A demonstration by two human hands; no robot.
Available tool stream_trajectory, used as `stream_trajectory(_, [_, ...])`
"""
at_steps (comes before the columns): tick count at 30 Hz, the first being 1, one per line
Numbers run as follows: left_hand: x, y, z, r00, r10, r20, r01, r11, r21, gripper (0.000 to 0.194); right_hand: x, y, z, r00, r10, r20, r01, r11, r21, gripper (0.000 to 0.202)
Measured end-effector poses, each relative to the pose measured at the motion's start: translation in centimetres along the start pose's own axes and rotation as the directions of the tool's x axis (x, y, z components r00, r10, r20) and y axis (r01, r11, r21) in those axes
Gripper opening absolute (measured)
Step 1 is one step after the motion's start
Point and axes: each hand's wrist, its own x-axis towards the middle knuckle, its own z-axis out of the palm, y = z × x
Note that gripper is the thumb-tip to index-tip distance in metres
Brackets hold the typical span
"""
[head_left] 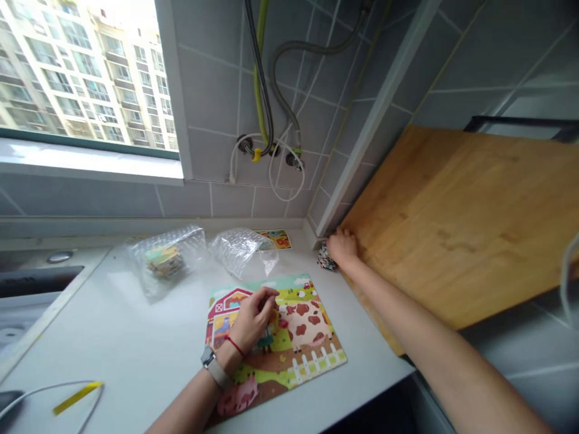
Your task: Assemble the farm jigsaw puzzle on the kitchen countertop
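Observation:
A farm picture puzzle [312, 322] lies on the counter, with a barn, a brown-spotted cow, a pig and a white fence. My left hand [253, 316] rests over its middle, fingers curled together; whatever may be between them is hidden. At the back right corner, my right hand [342, 246] bends its fingers beside a pile of small puzzle pieces [325, 258], against the wooden board's edge. Its fingertips are partly hidden, and I cannot make out what they hold.
A clear bubble bag with puzzle pieces [165, 262] and a crumpled clear bag [244, 250] lie behind the puzzle, near a small picture card [278, 239]. A large wooden board [461, 229] leans at right. A sink [40, 280] and a white cable [45, 386] are at left.

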Motion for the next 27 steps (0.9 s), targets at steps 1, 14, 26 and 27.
stream_trajectory(1, [0.0, 0.0, 0.0, 1.000, -0.002, 0.005, 0.002, 1.000, -0.005, 0.033, -0.1, 0.1, -0.1, 1.000, -0.018, -0.001, 0.018, 1.000, -0.011, 0.037])
stream_trajectory(14, [-0.3, -0.1, 0.0, 0.996, -0.065, 0.063, 0.069, 0.995, -0.073, 0.040, -7.7, -1.9, 3.6, 0.848, -0.339, -0.409, 0.459, 0.854, 0.244, 0.025])
stream_trajectory(26, [-1.0, 0.5, 0.1, 0.994, -0.067, -0.090, 0.082, 0.982, 0.173, 0.040, -10.9, -1.7, 7.3, 0.944, -0.164, -0.285, 0.329, 0.448, 0.831, 0.028])
stream_trajectory(27, [-1.0, 0.5, 0.0, 0.995, -0.050, -0.090, 0.069, 0.972, 0.226, 0.039, -10.9, -1.6, 7.2, 0.952, -0.140, -0.270, 0.305, 0.423, 0.853, 0.029])
